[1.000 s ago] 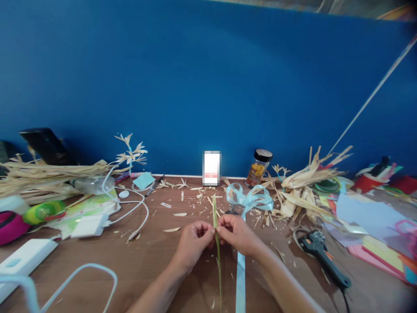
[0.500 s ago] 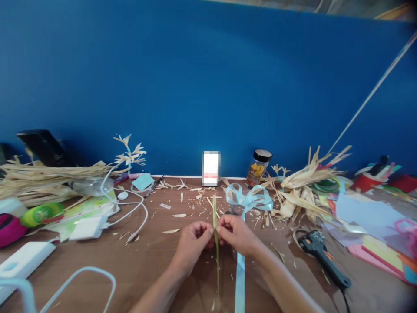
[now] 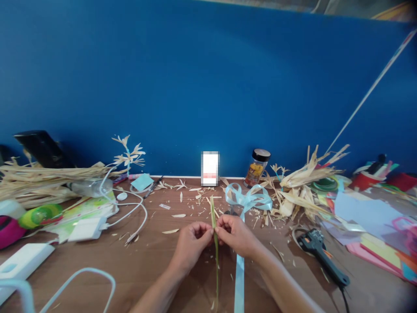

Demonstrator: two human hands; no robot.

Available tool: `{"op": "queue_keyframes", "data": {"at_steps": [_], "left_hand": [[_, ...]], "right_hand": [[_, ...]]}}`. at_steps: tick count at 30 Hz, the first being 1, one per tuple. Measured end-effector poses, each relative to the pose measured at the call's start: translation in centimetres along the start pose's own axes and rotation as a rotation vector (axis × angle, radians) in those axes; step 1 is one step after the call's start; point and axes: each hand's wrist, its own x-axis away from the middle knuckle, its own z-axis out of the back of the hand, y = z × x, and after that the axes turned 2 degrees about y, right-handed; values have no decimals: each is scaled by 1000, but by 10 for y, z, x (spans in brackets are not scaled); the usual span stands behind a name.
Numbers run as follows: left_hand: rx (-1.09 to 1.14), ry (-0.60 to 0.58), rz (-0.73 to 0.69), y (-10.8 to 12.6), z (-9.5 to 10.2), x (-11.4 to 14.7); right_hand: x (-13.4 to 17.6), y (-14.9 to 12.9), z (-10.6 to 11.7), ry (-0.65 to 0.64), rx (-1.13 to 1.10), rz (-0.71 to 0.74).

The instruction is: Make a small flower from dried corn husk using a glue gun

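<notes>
A long narrow strip of pale green dried leaf (image 3: 216,256) stands nearly upright between my hands above the brown table. My left hand (image 3: 193,241) pinches it from the left with thumb and fingers. From the right, my right hand (image 3: 235,234) pinches it at the same height, the fingertips of both hands almost meeting. The strip's upper end sticks up above the fingers and its thin tail hangs below. Just behind and right of my right hand lies a light blue ribbon bow (image 3: 249,199), whose tail passes beneath my right wrist.
Leaf scraps (image 3: 178,215) litter the table. A black glue gun (image 3: 322,256) lies to the right, before coloured papers (image 3: 361,213). A jar (image 3: 257,167) stands near the blue partition (image 3: 208,87). Leaf bundles (image 3: 48,176), white cables (image 3: 143,213) and a white adapter (image 3: 86,229) occupy the left.
The strip's upper end leans slightly further left. Both hands keep their pinch in nearly the same place, and the whole view has shifted a little.
</notes>
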Motion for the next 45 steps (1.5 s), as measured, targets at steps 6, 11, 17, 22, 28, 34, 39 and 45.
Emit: {"op": "queue_keyframes", "data": {"at_steps": [6,11,17,22,28,34,39,45], "left_hand": [[-47,13,-17,-1,0,1],[50,-27,11,4,-1,2],[288,-132,155,14,-6,7],[397,-171,183,15,-7,9],[463,-200,202,13,-7,10],[527,-228,217,13,-7,10],[533,-258,229,15,-6,12],[561,-260,230,16,-4,11]], "right_hand": [[1,-2,0,36,109,113],[-1,-3,-3,1,-28,59],[0,-5,-7,-79,-380,-104],[2,-6,-9,-94,-528,-142],[3,-9,-10,-101,-568,-135],[4,-11,-10,-101,-595,-131],[4,-10,-10,-105,-627,-124],[4,-8,-10,-124,-668,-115]]}}
